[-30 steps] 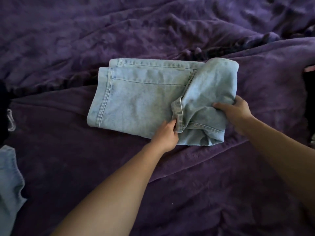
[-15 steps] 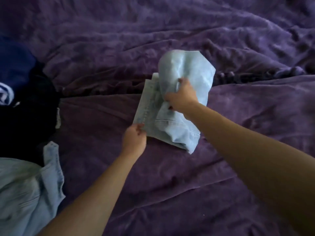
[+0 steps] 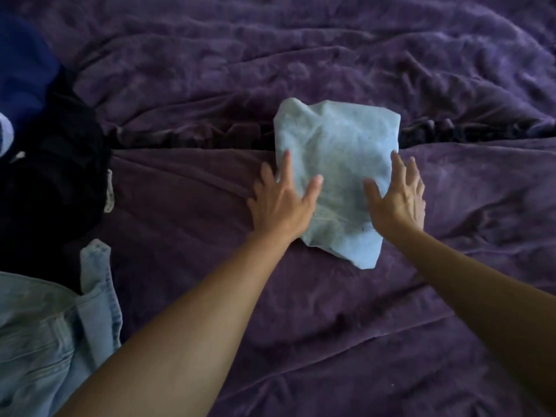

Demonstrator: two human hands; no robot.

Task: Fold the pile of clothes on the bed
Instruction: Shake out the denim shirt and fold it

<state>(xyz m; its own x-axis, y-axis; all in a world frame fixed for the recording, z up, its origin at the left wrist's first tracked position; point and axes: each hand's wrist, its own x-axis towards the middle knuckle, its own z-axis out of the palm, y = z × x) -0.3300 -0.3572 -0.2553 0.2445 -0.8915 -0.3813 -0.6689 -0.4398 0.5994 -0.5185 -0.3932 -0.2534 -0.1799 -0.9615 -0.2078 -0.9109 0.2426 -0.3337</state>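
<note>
Folded denim (image 3: 334, 164) lies flat on the purple bedspread (image 3: 331, 326), a compact light-blue bundle, roughly rectangular, with its near corner drooping to a point toward the camera. A hem seam shows on its near part, between the two wrists. Left hand (image 3: 279, 203) is on the denim's left edge, fingers straight and spread: thumb and forefinger lie on the cloth, the outer fingers are off it on the bedspread. Right hand (image 3: 397, 200) is on the denim's right edge, also flat and splayed: thumb on the cloth, fingers running along and just past the edge. Neither hand grips anything; can't tell how hard they press. A dark crease in the bedspread runs left and right from behind the denim's far half. Well left of the denim: a black garment (image 3: 54, 182) in a heap, a blue garment (image 3: 24, 64) beyond it at the frame edge. Left of the denim and nearer the camera: unfolded jeans (image 3: 45, 335), partly cut off by the frame.
</note>
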